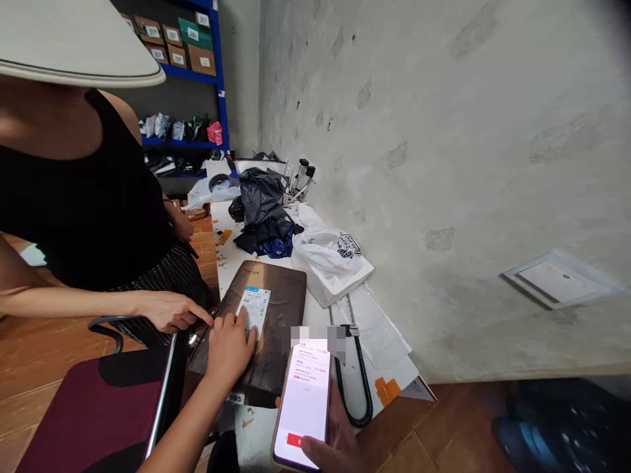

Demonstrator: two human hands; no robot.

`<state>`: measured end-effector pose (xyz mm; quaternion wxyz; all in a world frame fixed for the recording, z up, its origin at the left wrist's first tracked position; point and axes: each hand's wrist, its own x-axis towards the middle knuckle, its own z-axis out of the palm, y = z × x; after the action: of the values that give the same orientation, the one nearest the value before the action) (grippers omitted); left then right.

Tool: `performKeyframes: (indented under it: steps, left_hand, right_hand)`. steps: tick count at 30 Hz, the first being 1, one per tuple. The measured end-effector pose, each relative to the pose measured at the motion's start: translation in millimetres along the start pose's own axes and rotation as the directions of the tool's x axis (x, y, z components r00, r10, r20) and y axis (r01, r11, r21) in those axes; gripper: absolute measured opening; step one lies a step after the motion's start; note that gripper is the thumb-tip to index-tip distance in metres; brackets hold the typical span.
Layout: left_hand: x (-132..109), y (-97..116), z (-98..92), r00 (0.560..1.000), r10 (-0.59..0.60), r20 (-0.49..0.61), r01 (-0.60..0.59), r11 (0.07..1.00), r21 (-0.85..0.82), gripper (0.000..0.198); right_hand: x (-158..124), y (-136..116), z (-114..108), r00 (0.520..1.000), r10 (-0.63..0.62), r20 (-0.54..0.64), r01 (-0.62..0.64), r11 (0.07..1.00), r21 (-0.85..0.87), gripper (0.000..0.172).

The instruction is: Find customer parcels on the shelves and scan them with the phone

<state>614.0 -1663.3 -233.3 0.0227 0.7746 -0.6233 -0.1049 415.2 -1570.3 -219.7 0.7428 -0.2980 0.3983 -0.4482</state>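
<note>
My left hand lies on a brown taped parcel, its fingers spread over the lower part of the white shipping label. My right hand grips a smartphone upright in front of the parcel. The phone's screen is lit with lines of text and a red button, and my thumb rests by that button. Another person's hand reaches in from the left, one finger stretched to the parcel's left edge near my fingers. A small tag reading 005 sits at the parcel's near edge.
Behind the parcel are dark plastic bags and a white tray with a white bag. A black cable or strap hangs at the table's right. To the left stand a maroon chair and blue shelves with boxes; a wall bounds the right.
</note>
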Motion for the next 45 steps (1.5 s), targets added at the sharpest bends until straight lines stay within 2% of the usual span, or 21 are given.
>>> performKeyframes:
  steps: [6,11,15,26,32,36,38,40,42,45]
  left_hand:
    - [9.8,3.8,-2.2,1.000,-0.001,0.021,0.001,1.000,0.010,0.053]
    - [10.4,3.9,-0.7,1.000,0.022,0.019,-0.023,1.000,0.013,0.049]
    - [11.3,5.3,0.5,0.998,0.037,0.043,-0.038,0.999,0.023,0.045]
    - [19.9,12.7,-4.5,0.997,0.021,0.072,-0.024,0.999,0.042,0.051]
    - [19.1,6.5,0.7,0.997,0.065,0.032,-0.066,0.997,0.044,0.051]
    - [10.4,0.6,5.9,0.989,0.117,-0.091,-0.129,0.982,-0.136,0.055]
    - [1.9,-0.9,7.9,0.973,0.153,-0.173,-0.205,0.919,-0.337,0.056]
    - [-8.6,0.4,7.9,0.969,0.154,-0.192,-0.238,0.786,-0.571,0.057]
    - [-19.8,4.9,5.2,0.984,0.138,-0.116,-0.177,0.616,-0.767,0.057]
    - [-34.4,15.3,-2.4,0.986,0.142,0.083,0.026,0.368,-0.930,0.064]
  right_hand:
    - [1.6,1.2,-4.5,1.000,0.024,-0.007,-0.024,1.000,-0.019,0.107]
    - [2.8,0.1,-4.8,1.000,0.019,-0.013,-0.019,1.000,-0.021,0.103]
    - [3.9,-4.7,-1.0,0.999,0.047,-0.019,-0.047,0.999,-0.015,0.110]
    - [5.9,-5.7,3.5,0.999,0.034,0.004,-0.034,0.999,0.017,0.117]
    - [6.1,-9.0,6.5,0.999,0.009,0.034,-0.009,1.000,0.005,0.099]
    - [8.4,-8.7,5.6,0.997,-0.029,0.068,0.031,0.999,-0.025,0.084]
    - [9.4,-7.2,5.1,0.995,-0.052,0.084,0.054,0.998,-0.024,0.078]
    - [10.2,-6.0,5.2,0.993,-0.071,0.092,0.073,0.997,-0.015,0.075]
    - [10.8,-5.7,5.8,0.992,-0.084,0.099,0.085,0.996,-0.010,0.076]
    - [11.4,-7.1,6.8,0.991,-0.077,0.107,0.078,0.997,-0.004,0.078]
